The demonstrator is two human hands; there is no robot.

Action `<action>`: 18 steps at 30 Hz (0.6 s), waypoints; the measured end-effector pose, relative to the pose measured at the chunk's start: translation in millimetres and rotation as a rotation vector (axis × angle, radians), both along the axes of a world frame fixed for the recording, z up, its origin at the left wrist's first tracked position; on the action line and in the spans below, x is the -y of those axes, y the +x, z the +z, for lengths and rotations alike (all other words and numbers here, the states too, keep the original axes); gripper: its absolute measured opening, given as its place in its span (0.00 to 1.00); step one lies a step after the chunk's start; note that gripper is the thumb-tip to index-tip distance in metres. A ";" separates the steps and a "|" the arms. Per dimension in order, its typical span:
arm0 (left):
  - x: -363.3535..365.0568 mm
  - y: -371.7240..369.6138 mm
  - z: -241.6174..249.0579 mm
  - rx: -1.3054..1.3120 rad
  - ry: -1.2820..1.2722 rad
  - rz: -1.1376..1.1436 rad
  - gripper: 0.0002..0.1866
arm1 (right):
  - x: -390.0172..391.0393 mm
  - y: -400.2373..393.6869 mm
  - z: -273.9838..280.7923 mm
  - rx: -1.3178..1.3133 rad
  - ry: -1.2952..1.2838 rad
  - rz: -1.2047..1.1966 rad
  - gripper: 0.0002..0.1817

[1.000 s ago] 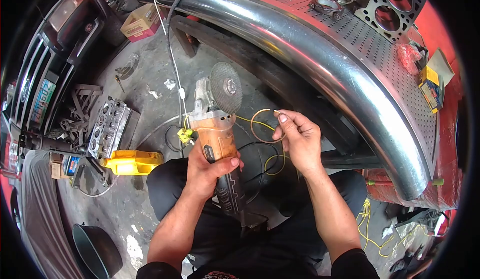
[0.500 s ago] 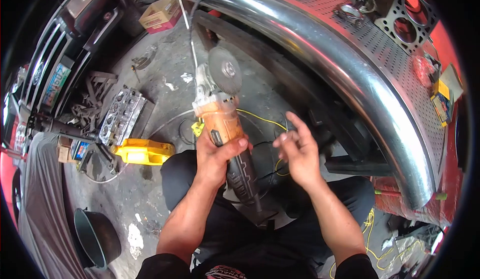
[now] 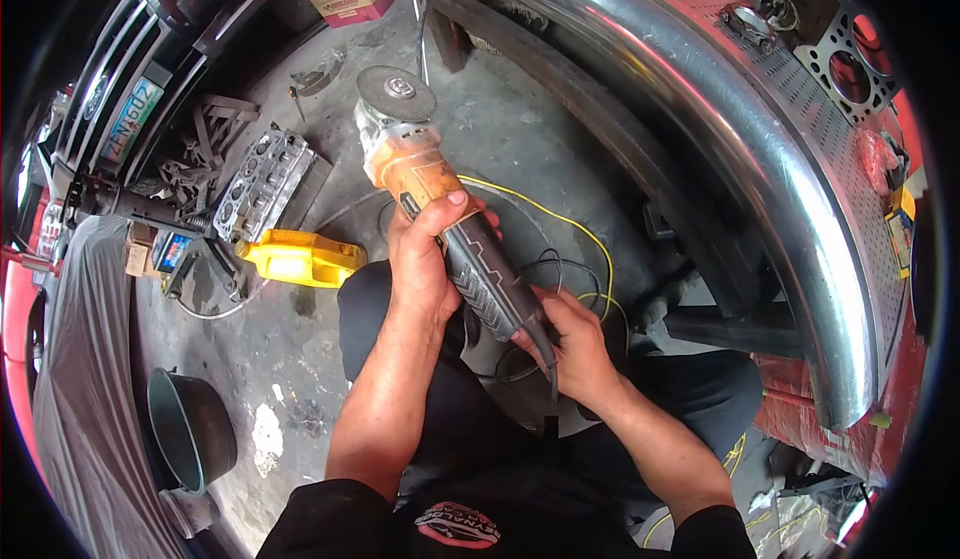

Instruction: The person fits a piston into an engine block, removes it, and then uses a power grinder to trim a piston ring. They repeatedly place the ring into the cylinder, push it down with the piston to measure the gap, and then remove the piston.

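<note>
Beside a yellow jug (image 3: 305, 259), the left hand (image 3: 422, 259) is clamped round the angle grinder (image 3: 418, 174); handling and steadying it seems the step in hand, and any next move calls for fingers clear of the disc (image 3: 372, 87). Scuffed orange and black, it slants above the lap, grey disc uppermost. The right hand (image 3: 582, 351) meets its cord end, fingers partly hidden, so I cannot tell whether they are closed on it.
</note>
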State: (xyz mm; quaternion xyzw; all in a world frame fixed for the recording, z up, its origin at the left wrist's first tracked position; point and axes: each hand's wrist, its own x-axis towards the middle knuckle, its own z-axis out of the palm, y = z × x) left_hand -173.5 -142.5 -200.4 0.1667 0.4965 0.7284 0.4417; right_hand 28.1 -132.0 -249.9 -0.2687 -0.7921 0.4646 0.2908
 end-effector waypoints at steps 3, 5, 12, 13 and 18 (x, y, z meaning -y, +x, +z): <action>-0.1 0.5 -1.5 0.008 -0.018 -0.035 0.21 | 2.7 -0.5 0.1 -0.057 -0.029 -0.002 0.23; 0.6 -0.4 -3.5 0.007 -0.027 -0.059 0.22 | 1.0 2.1 0.4 -0.030 0.006 0.017 0.25; 1.9 7.7 1.1 0.122 0.002 -0.052 0.18 | 1.6 1.9 -0.2 -0.053 0.104 0.010 0.31; 2.1 7.9 1.9 0.119 -0.007 -0.060 0.18 | 3.1 3.1 0.4 -0.013 0.107 0.007 0.31; 1.8 9.1 1.7 0.049 0.000 -0.084 0.18 | 0.3 7.7 -2.0 0.077 0.135 0.025 0.37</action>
